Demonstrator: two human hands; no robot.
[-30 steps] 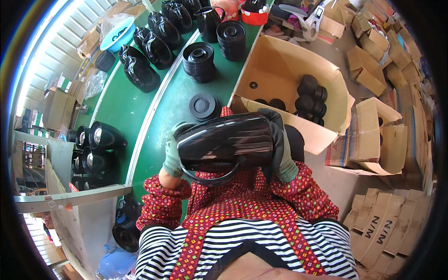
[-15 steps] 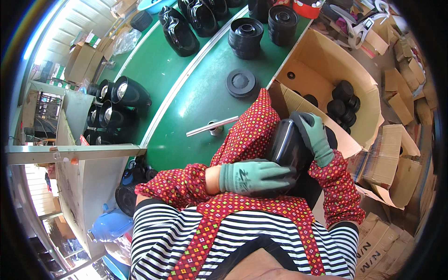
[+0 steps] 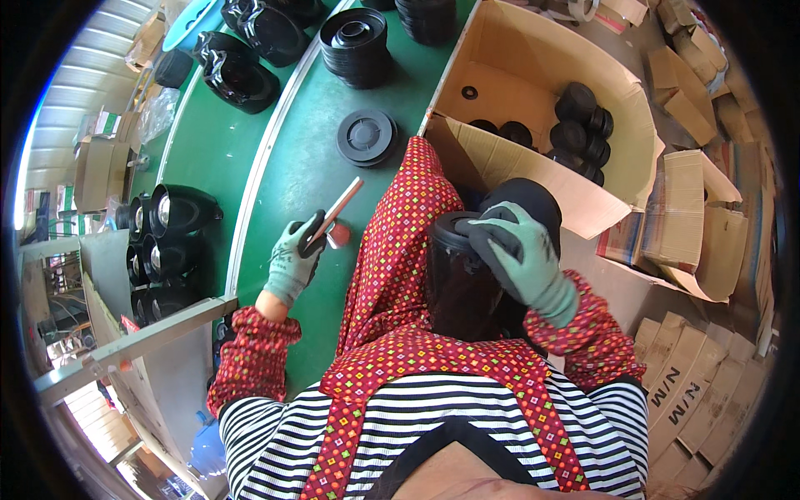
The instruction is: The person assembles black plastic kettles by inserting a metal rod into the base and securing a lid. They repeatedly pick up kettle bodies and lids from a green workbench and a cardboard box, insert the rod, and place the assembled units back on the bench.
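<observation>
My left hand (image 3: 293, 260), in a grey-green glove with dark fingertips, reaches over the green table and closes round one end of a T-handled metal tool (image 3: 343, 200). The tool's short round stem shows beside its bar. In my lap a glossy black cylindrical housing (image 3: 454, 287) stands with its round end up. A matt black round cap (image 3: 455, 223) sits on that end. My gloved right hand (image 3: 518, 254) grips the rim at the cap's right side, thumb and fingers bent over it. Part of the cap and the housing's far side are hidden by this hand.
A flat black disc (image 3: 367, 138) lies on the green table (image 3: 287, 183). Beyond it stand stacked black rings (image 3: 356, 46) and glossy black housings (image 3: 237, 73). At right, an open cardboard box (image 3: 508, 79) holds several black caps (image 3: 575, 104). A metal frame bar (image 3: 133, 346) crosses at left.
My left hand has left the housing and taken hold of the metal tool on the table. The housing now stands more upright, its capped end up. My view has shifted to the right.
</observation>
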